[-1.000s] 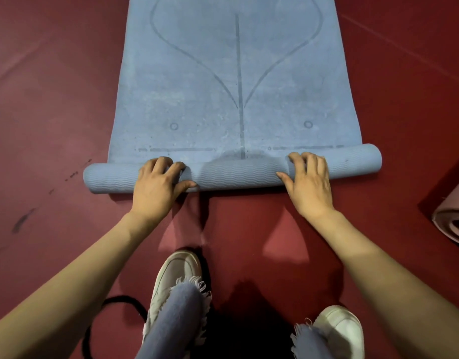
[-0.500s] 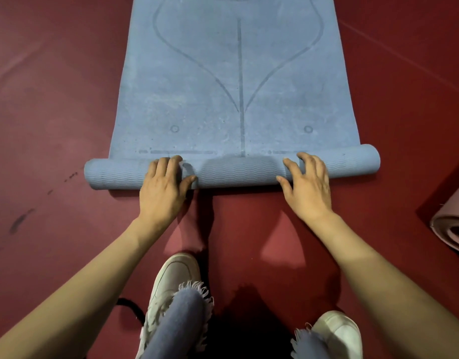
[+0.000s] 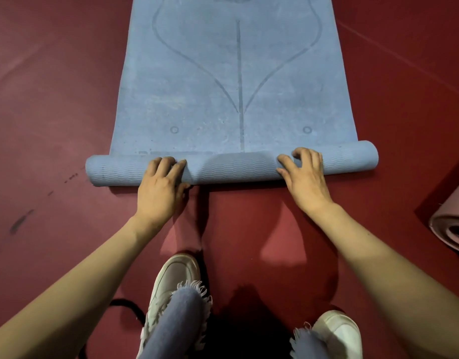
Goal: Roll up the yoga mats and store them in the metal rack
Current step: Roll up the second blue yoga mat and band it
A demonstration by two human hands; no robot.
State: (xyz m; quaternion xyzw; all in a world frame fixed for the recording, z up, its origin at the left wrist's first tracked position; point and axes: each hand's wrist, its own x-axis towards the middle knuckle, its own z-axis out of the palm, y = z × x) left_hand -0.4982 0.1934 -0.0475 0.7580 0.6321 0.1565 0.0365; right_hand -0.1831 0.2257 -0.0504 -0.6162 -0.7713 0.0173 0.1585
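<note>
A blue yoga mat (image 3: 223,86) lies flat on the red floor and stretches away from me, with pale line markings on it. Its near end is rolled into a tube (image 3: 233,168) that lies crosswise. My left hand (image 3: 158,193) grips the tube left of centre, fingers over the top and thumb on the near side. My right hand (image 3: 304,180) grips it right of centre, with curled fingers on top. No metal rack is in sight.
A rolled pink mat (image 3: 451,229) lies at the right edge. My white shoes (image 3: 174,275) (image 3: 339,330) and frayed jeans stand just behind the roll. A black cord (image 3: 127,307) loops on the floor by my left foot. Dark scuffs (image 3: 21,221) mark the floor at left.
The roll has turned a little farther away from me over the flat mat. Both hands have moved forward with it and shifted their hold on top.
</note>
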